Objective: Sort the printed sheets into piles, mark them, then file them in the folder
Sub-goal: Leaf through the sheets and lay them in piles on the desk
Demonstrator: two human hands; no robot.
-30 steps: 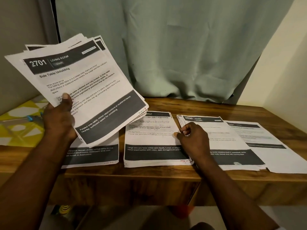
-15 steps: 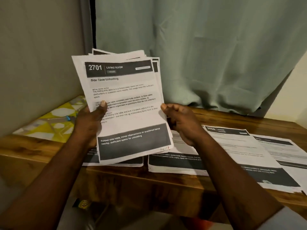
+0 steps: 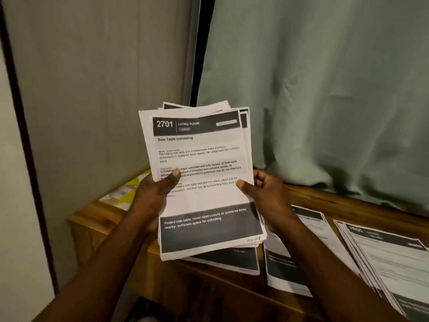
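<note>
Above the near left end of the wooden table (image 3: 348, 205), a stack of printed sheets (image 3: 199, 154) is held nearly upright, facing the camera, its edges unevenly fanned at the top. The top sheet is headed "2701 LIVING ROOM" and titled "Side Table Unfolding"; a small handwritten mark is seen at its lower right corner, too small to read. The stack is gripped on its left side by the left hand (image 3: 155, 201), thumb laid across the front of the top sheet, fingers hidden behind. The right edge is pinched by the right hand (image 3: 267, 194), thumb tip on the front, remaining fingers curled at the back. Three further lots of sheets are laid flat on the tabletop: a left pile (image 3: 232, 261), partly covered from view by the held stack; a middle pile (image 3: 283, 266), crossed by the right forearm; and a right pile (image 3: 390, 259), loosely stepped along its left edge. Whether the held stack touches the left pile cannot be told. A yellow patterned surface (image 3: 125, 194) is noted at the table's far left. A pale green curtain (image 3: 325, 89) hangs behind, with a grey wall panel (image 3: 104, 89) beside it.
</note>
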